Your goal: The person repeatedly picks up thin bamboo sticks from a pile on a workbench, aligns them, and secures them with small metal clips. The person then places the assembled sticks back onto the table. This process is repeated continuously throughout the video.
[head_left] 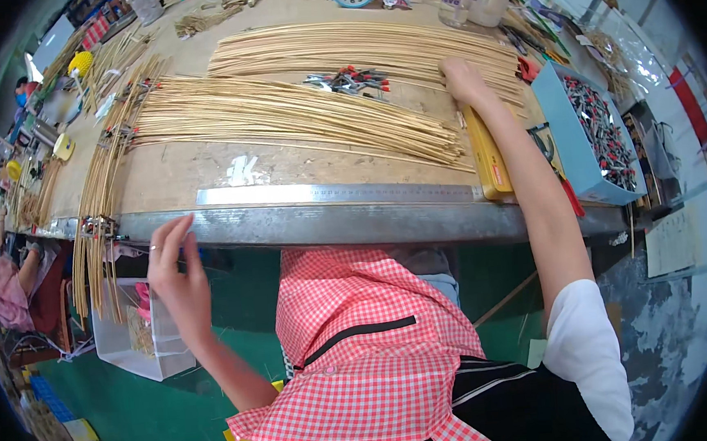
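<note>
While a workbench point(203, 175) is being viewed from above, bundles of thin pale reeds are being seen fanned across it. At far left, clipped reed bundles point(96, 238) are being left hanging over the bench edge. Just right of them, the left hand point(178, 270) is being held up below the metal edge, fingers loosely spread and grasping nothing that can be seen. A steel ruler point(335, 194) is being shown lying along the front edge. Above it, a long reed fan point(280, 115) is being spread, with small clamps point(348, 80) beyond. Further right, the right hand point(462, 78) is being pressed onto the ends of a second reed bundle point(358, 46); whether its fingers are curled around any reeds cannot be told. A yellow tool point(487, 158) and a blue bin point(581, 135) of clips are being seen at right. The reeds are being judged light, springy and easily snapped, best gripped near the gathered ends.
</note>
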Motion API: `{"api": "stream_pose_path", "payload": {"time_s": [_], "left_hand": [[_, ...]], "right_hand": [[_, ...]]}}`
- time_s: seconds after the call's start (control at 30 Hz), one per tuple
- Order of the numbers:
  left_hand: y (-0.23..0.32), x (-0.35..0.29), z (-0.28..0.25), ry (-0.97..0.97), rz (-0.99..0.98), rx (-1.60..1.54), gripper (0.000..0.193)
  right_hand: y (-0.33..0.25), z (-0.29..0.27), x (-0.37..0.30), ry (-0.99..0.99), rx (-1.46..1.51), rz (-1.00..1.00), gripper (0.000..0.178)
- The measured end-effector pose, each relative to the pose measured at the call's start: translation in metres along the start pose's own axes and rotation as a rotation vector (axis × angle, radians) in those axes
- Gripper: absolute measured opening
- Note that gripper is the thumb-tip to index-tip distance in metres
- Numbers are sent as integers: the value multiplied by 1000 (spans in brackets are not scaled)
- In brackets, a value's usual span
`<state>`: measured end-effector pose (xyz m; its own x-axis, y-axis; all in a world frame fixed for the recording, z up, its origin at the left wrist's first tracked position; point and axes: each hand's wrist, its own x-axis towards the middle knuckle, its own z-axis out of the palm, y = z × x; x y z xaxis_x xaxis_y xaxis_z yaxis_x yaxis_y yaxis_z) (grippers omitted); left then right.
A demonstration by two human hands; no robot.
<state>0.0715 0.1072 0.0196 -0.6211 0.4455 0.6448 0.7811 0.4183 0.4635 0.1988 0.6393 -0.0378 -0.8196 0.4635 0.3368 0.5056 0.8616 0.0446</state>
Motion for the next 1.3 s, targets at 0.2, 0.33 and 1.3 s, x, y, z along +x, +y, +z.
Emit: {"api": "stream_pose_path", "payload": {"time_s": [0.2, 0.33, 1.3], "left_hand": [[19, -3, 24, -113, 60, -100, 23], [21, -3, 29, -129, 87, -111, 22], [26, -26, 55, -71, -556, -1283, 16]], "right_hand": [[7, -15, -2, 167, 162, 136, 15], [5, -39, -8, 344, 79, 95, 16], [-251, -111, -221, -72, 1455, 124, 6]]}}
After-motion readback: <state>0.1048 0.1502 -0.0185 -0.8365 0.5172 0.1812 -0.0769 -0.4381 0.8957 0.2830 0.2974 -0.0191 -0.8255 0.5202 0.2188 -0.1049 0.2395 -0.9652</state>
